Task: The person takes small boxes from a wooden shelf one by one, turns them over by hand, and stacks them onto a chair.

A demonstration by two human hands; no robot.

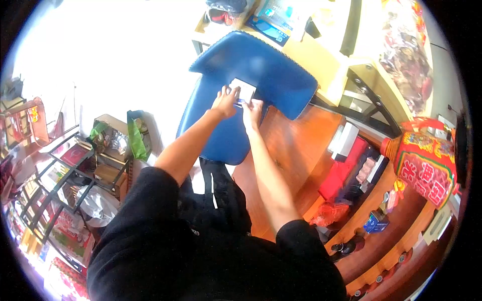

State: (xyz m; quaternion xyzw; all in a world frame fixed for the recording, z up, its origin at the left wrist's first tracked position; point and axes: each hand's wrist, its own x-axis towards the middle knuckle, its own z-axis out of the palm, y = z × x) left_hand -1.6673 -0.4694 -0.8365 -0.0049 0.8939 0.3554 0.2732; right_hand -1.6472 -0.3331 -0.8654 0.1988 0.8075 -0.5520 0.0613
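Both of my arms reach forward over a blue padded chair (216,135). A small white box-like thing (245,89) lies by the chair's backrest, just beyond my fingertips. My left hand (225,102) has its curled fingers on the near left edge of that white thing. My right hand (252,112) is closed beside it, thumb and fingers at the near right corner. Between the two hands shows a narrow blue piece (240,102), too small to name. The fingertips and the underside of the white thing are partly hidden.
Right of the chair stands a light wooden desk (321,65). A black rack (75,175) with bags is at left, near a cardboard box (113,133). Wooden shelves (369,233) at right hold a red box (344,170) and a blue carton (375,222). A red packet (427,165) hangs there.
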